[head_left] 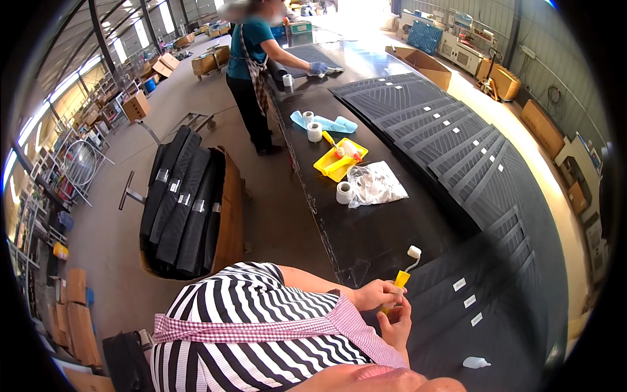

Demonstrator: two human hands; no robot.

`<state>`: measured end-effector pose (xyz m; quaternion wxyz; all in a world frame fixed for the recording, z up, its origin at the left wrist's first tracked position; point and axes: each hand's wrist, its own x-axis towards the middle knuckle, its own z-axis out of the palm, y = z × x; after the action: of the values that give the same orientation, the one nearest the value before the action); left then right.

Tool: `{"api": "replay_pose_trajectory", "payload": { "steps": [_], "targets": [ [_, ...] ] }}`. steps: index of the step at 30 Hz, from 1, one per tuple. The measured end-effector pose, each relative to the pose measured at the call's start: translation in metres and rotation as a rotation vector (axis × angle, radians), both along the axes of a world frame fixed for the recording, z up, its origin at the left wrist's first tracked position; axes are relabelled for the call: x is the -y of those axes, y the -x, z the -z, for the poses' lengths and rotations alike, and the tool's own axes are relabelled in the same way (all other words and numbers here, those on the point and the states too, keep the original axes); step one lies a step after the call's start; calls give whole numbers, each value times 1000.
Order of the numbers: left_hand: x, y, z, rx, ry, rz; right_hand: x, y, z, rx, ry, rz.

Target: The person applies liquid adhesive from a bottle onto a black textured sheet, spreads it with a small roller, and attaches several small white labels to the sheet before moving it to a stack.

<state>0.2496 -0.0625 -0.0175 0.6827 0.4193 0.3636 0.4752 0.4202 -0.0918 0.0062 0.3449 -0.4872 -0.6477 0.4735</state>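
- Above the near part of the black table (361, 234), beside the edge of the black sheets (434, 320), a small roller (402, 279) is held up in the air, its white sleeve (414, 251) pointing away from the person.
- The left hand (371, 295) has its fingers closed around the yellow handle (400, 281).
- The right hand (395, 326) is just below, its thumb and fingers bent in a narrow shape near the handle's lower end; whether they press on it, I cannot tell.
- The roller should be light, I judge, so one hand can carry it.
- The handle looks stiff and smooth, perhaps somewhat slippery if it is wet; this is the correct place to take hold.
- The sleeve is probably soft, and the thin neck (412, 266) could bend, so both are better not squeezed.
- A white bottle (476, 362) lies on the sheets, apart from the hands.
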Motion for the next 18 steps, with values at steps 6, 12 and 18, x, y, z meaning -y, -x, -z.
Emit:
{"api": "replay_pose_trajectory", "payload": {
  "steps": [6,12,18],
  "targets": [
    [-11,36,7,-81,58,-154,3,-15,11,-98,96,89],
    [-26,74,33,-177,-91,-195,8,-43,20,-202,38,200],
    [-33,82,33,-286,-167,-118,19,-78,46,-121,-6,341]
  ]
}}
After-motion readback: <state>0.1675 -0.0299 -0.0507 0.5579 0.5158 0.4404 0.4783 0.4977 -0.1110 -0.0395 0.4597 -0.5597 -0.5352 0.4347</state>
